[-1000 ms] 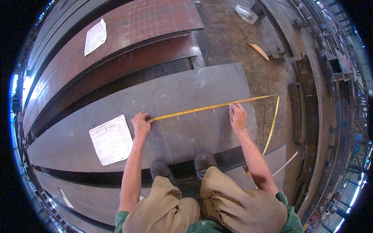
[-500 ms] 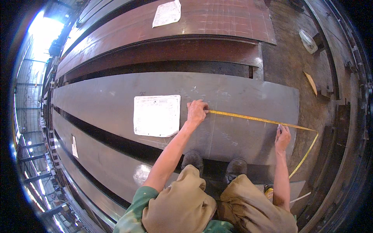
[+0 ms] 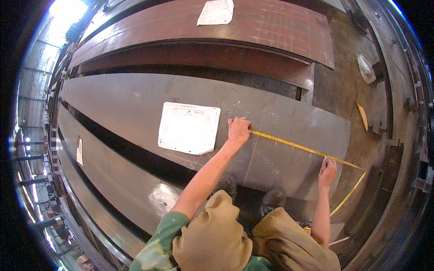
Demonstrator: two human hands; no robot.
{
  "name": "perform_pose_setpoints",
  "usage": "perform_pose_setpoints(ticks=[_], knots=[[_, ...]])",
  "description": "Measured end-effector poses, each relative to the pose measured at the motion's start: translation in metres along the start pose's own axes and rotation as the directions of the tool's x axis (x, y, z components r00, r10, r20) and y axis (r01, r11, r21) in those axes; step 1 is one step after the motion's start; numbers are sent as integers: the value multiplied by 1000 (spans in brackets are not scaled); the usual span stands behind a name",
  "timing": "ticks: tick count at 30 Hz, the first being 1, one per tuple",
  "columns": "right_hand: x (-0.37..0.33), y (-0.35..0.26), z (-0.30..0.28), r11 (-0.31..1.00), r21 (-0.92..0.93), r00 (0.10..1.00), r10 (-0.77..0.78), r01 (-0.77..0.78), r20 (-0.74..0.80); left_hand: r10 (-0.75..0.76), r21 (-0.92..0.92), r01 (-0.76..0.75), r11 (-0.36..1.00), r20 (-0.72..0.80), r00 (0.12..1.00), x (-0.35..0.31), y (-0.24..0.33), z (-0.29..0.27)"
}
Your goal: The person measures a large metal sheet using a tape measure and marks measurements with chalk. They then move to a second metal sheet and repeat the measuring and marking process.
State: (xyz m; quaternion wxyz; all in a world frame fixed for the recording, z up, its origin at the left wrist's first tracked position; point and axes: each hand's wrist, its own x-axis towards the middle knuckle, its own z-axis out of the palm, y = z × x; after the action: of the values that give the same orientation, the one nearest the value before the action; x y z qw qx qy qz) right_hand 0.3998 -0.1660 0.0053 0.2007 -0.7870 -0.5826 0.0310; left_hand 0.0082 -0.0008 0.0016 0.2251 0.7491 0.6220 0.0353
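Observation:
A yellow tape measure point(image 3: 289, 143) is stretched across a grey steel plate point(image 3: 135, 90) and runs past the plate's right end, where it bends down toward my right forearm. My left hand point(image 3: 239, 130) is closed on the tape's left end, pressing it to the plate. Toward the plate's right end, my right hand point(image 3: 327, 170) pinches a small white piece that looks like chalk, its tip at the tape's near edge. The tape's yellow case point(image 3: 307, 228) is mostly hidden behind my right forearm. Faint white lines and handwriting mark the plate.
A white paper sheet point(image 3: 189, 128) lies left of my left hand. Beyond a dark gap is a reddish-brown plate point(image 3: 271, 25) with another sheet point(image 3: 216, 12). My shoes point(image 3: 273, 202) stand at the near edge. A plastic bag point(image 3: 365, 69) and a wood piece point(image 3: 362, 117) lie right.
The view has turned slightly, so the plates and tape slant more down to the right. My left hand still holds the tape's end, and my right hand stays at its edge.

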Motion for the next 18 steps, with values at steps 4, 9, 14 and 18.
perform_pose_setpoints(ticks=[4,9,14,18], knots=[[0,0,5,998,12,997,-61,62,-50,-6,4,7,1000,-35,999,-1,0,2],[-3,11,16,997,48,996,55,-51,-74,3,-4,-3,1000,-93,996,3,0,13],[0,-24,11,997,-50,998,56,-57,-11,-32,2,32,999,-129,991,-1,-10,19],[0,-14,6,993,-96,997,74,-75,-14,-12,-12,10,1000,-145,989,2,-3,18]])
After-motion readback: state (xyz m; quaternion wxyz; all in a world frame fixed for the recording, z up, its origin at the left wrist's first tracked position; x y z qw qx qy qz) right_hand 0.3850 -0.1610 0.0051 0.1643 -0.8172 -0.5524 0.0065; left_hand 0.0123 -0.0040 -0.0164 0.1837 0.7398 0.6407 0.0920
